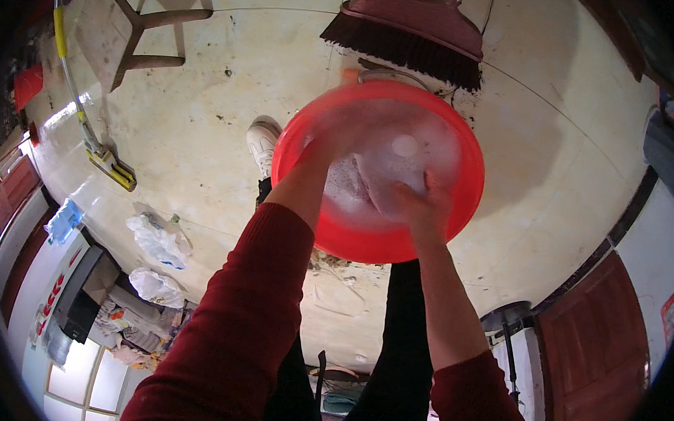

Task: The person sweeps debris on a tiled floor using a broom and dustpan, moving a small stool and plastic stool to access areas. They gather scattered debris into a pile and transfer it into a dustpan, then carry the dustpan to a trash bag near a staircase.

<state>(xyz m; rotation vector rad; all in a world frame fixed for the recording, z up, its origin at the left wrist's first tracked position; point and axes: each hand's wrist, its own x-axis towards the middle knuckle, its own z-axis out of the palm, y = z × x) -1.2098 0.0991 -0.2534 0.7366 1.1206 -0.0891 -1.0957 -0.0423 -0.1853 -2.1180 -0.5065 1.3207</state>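
A red plastic basin (468, 178) holds soapy water topped with thick white foam (344, 179). My left hand (350, 131) reaches into it from the left, blurred and partly covered by suds, so its fingers and anything in them cannot be made out. On the right side of the basin, my right hand (424, 201) has its thumb raised and its fingers curled around a wet, pale, foam-covered item (376, 187), which looks like cloth. A round whitish patch (404, 146) shows in the suds between the hands; what it is stays unclear.
Just beyond the basin lies a maroon broom head (417, 33) with dark bristles. A wooden stool (113, 35) and a yellow sponge mop (113, 171) are at the left. White plastic bags (158, 240) rest on the stained floor. A white shoe (262, 142) shows beside the basin.
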